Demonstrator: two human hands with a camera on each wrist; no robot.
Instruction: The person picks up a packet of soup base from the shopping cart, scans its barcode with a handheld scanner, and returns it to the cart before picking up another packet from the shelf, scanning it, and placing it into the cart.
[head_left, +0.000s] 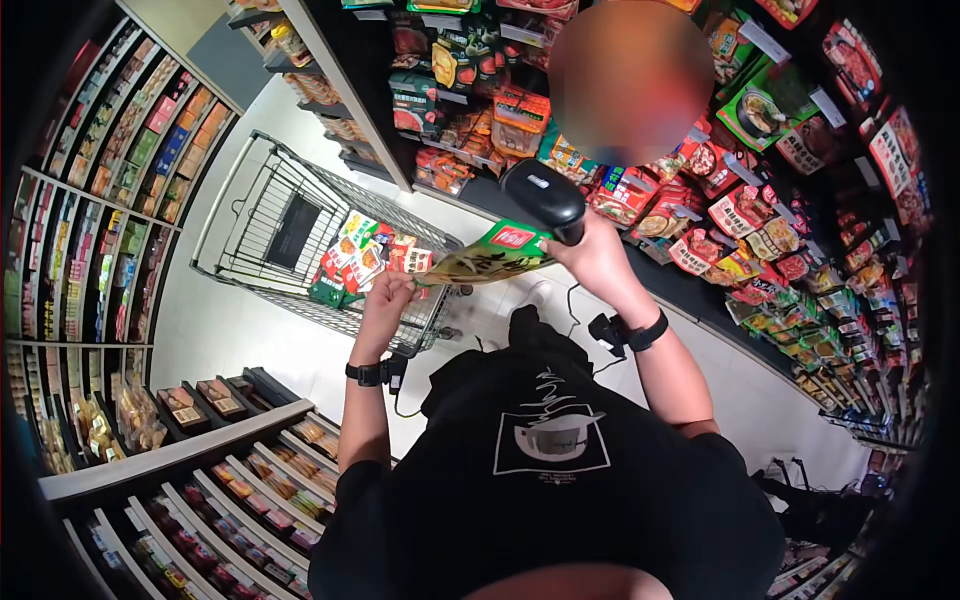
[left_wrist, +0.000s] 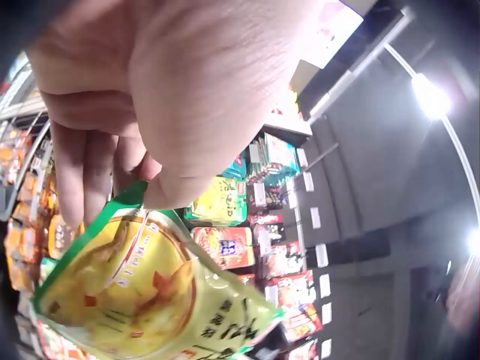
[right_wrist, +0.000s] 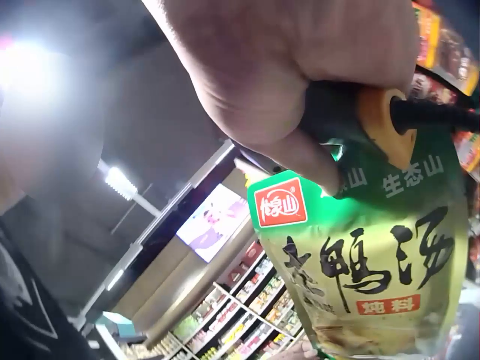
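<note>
Left hand (head_left: 385,300) pinches pouch (head_left: 490,255) corner; right hand (head_left: 600,262) grips scanner (head_left: 545,195), handle hidden in fist. Whether it also holds pouch: cannot tell.

- Packets (head_left: 365,258) are filling the cart's (head_left: 222,205) near right corner; its far end is lying open.
- The green packet (head_left: 495,255) is hanging just above that corner.
- Shelves (head_left: 730,210) are crowding the right; bare floor (head_left: 185,330) is running along the cart's left edge.
</note>
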